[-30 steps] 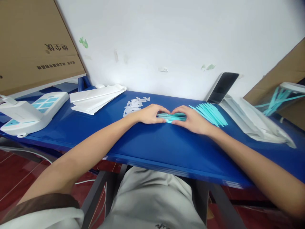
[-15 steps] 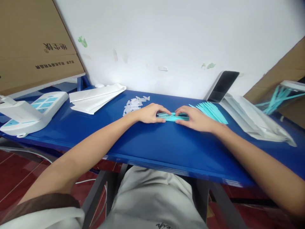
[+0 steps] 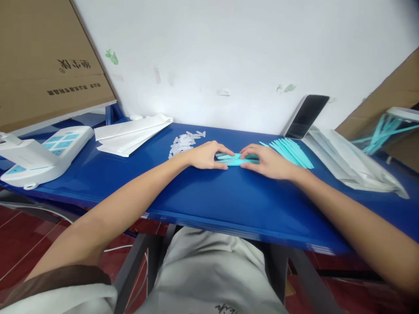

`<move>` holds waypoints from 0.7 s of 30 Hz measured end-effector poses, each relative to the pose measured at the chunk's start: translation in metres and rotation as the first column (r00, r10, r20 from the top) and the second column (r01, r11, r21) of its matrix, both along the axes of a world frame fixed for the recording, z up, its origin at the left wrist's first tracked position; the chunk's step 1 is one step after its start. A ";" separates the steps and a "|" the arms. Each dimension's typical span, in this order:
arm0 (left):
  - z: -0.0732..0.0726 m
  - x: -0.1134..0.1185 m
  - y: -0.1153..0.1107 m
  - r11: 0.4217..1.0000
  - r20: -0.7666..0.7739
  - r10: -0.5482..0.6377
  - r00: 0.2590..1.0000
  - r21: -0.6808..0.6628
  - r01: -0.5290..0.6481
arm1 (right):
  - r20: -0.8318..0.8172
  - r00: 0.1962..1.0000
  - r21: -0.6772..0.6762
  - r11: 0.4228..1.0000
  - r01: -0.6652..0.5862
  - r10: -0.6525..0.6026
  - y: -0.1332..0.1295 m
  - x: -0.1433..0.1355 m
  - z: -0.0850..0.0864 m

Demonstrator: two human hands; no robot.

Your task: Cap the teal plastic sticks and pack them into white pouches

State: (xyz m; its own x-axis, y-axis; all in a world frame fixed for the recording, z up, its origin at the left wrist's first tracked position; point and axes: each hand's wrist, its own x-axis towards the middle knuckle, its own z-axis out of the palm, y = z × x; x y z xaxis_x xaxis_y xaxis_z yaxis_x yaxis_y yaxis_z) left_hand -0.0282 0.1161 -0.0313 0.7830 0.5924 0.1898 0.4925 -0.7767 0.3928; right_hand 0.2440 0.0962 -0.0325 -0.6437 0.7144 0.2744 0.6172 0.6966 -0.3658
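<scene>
A small bundle of turquoise sticks (image 3: 234, 159) lies crosswise at the middle of the blue table. My left hand (image 3: 209, 156) grips its left end between thumb and fingers, and my right hand (image 3: 263, 161) grips the right end the same way. Behind my left hand is a pile of small white pieces (image 3: 185, 143). Fanned out beyond my right hand are more turquoise sticks (image 3: 293, 152). Parts of the held bundle are hidden by my fingers.
On the blue table (image 3: 209, 196) are a white power strip (image 3: 62, 144), folded white paper (image 3: 134, 133) and white bags (image 3: 350, 168). A phone (image 3: 306, 117) leans on the wall. A clear container with turquoise sticks (image 3: 381, 133) stands right; a cardboard box (image 3: 42, 43) is left.
Both hands remain on the bundle with hardly any movement. The whole view has shifted very slightly.
</scene>
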 end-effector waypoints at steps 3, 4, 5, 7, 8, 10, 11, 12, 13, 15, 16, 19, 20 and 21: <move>-0.001 0.000 0.001 1.000 -0.020 0.011 1.000 0.002 -0.011 | 0.009 1.000 0.007 1.000 0.003 -0.003 0.000 0.000 0.000; -0.001 0.000 0.001 1.000 -0.015 0.008 1.000 0.003 -0.008 | 0.012 1.000 0.012 1.000 0.010 -0.010 0.000 0.000 0.001; -0.002 0.000 0.001 1.000 -0.006 0.001 1.000 0.005 -0.001 | 0.016 1.000 0.018 1.000 0.019 -0.019 0.000 0.000 0.001; -0.002 0.001 0.000 1.000 0.013 -0.012 1.000 0.011 0.012 | 0.023 0.999 0.029 0.999 0.039 -0.040 0.000 0.001 0.002; -0.002 0.001 0.000 1.000 0.019 -0.016 1.000 0.015 0.016 | 0.030 0.998 0.030 0.998 0.048 -0.049 0.000 0.001 0.002; -0.002 0.001 0.000 1.000 0.021 -0.020 1.000 0.022 0.020 | 0.048 0.997 0.027 0.998 0.060 -0.061 0.001 0.002 0.003; -0.002 0.000 0.000 0.999 0.021 -0.022 1.000 0.023 0.021 | 0.058 0.996 0.024 0.998 0.063 -0.065 0.001 0.002 0.003; -0.003 0.000 0.000 0.999 0.020 -0.022 1.000 0.025 0.022 | 0.066 0.996 0.022 0.998 0.065 -0.067 0.001 0.002 0.003; -0.003 0.000 0.001 0.999 0.017 -0.021 1.000 0.027 0.020 | 0.071 0.995 0.020 0.998 0.066 -0.068 0.001 0.002 0.003; -0.004 0.000 0.001 0.999 0.006 -0.014 1.000 0.031 0.013 | 0.069 0.995 0.012 0.998 0.069 -0.070 0.002 0.002 0.002; -0.004 0.000 0.002 0.999 -0.002 -0.009 1.000 0.032 0.009 | 0.061 0.996 0.007 0.997 0.071 -0.072 0.002 0.002 0.002; -0.005 0.000 0.003 0.999 -0.019 0.000 1.000 0.035 0.000 | 0.028 0.996 -0.024 0.996 0.085 -0.085 0.002 0.002 0.001; -0.005 0.000 0.003 0.999 -0.023 0.001 1.000 0.035 0.000 | 0.018 0.996 -0.040 0.995 0.090 -0.090 0.002 0.002 0.001; -0.005 0.001 0.003 0.999 -0.025 -0.001 1.000 0.036 0.002 | 0.012 0.995 -0.060 0.994 0.095 -0.095 0.002 0.002 0.001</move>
